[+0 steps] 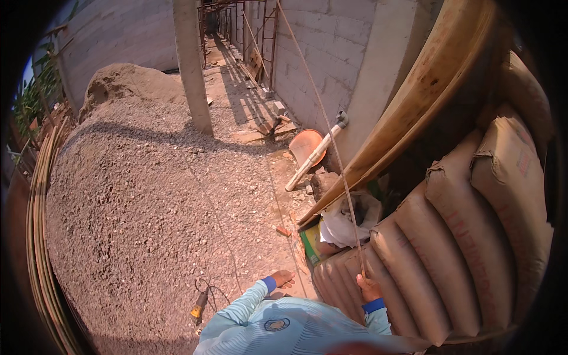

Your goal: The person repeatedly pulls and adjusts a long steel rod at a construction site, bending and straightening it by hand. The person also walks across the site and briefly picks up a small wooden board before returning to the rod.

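My right hand (370,288) is closed around the lower end of a long thin rod (331,127). The rod slants up and away to the left, past the top of the view, and bends slightly in the wide picture. Beside that hand stand stacked brown cement sacks (411,254). My left hand (283,279) is held in front of my body over the gravel's edge, fingers loosely extended and nothing visible in them. A yellow and black power tool (200,305) with a dark cord lies on the gravel to its left.
A large gravel pile (142,207) covers the left, with bamboo poles (40,236) along its edge. A concrete post (192,71) rises behind it. An orange basin (307,148), a pale pipe (313,157), a curved wooden board (414,100) and a white sack (349,219) lie ahead right.
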The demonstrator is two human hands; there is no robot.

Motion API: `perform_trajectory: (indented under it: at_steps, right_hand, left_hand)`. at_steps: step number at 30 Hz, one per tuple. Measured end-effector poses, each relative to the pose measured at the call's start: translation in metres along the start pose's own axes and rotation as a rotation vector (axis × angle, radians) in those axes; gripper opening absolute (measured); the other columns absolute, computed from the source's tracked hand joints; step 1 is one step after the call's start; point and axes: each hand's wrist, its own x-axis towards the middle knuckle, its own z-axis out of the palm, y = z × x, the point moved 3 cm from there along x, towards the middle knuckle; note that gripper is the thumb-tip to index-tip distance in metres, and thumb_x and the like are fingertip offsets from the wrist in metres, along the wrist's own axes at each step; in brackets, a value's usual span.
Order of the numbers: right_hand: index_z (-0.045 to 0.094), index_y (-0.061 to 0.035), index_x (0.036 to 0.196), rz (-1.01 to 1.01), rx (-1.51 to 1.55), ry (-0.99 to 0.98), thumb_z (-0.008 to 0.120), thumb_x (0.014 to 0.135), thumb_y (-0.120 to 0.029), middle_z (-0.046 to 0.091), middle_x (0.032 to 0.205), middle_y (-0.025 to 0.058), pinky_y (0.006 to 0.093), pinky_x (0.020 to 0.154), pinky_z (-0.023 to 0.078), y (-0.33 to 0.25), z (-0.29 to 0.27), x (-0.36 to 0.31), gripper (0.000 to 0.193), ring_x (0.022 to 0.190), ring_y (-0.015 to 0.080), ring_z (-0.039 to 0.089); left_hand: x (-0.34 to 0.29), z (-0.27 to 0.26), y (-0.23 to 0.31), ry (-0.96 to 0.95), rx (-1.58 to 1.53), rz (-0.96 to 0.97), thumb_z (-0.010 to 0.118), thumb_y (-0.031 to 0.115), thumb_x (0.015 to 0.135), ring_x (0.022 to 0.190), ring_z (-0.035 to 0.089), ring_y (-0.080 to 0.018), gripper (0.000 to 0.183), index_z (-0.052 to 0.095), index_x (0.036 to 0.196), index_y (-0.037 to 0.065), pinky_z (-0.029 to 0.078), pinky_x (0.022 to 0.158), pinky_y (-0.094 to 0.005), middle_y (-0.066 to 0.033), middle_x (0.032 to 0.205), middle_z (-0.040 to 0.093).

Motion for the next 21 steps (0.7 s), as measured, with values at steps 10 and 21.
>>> perform_trajectory:
  at_steps: [10,21]
  right_hand:
    - [0.055,-0.0071,0.065,-0.134,0.438,-0.222,0.061,0.094,-0.031,0.043,0.060,-0.0069,0.0253,0.045,0.023,-0.145,-0.046,-0.001,0.038,0.051,0.0026,0.031]
    - [0.061,0.0000,0.098,-0.432,0.389,-0.293,0.056,0.096,-0.031,0.055,0.071,0.0000,0.0227,0.050,0.041,-0.265,-0.046,0.024,0.031,0.057,0.0074,0.048]
  left_hand:
    - [-0.023,0.222,0.182,-0.582,0.255,0.845,0.060,0.033,0.093,0.108,0.055,-0.0220,0.054,0.043,0.130,-0.003,0.044,0.093,-0.0367,-0.0150,0.121,0.056]
    - [-0.080,0.224,0.254,-0.311,0.118,0.870,0.039,0.035,0.101,0.076,0.060,-0.0256,0.041,0.051,0.104,-0.004,0.047,0.072,-0.0351,-0.0167,0.079,0.059]
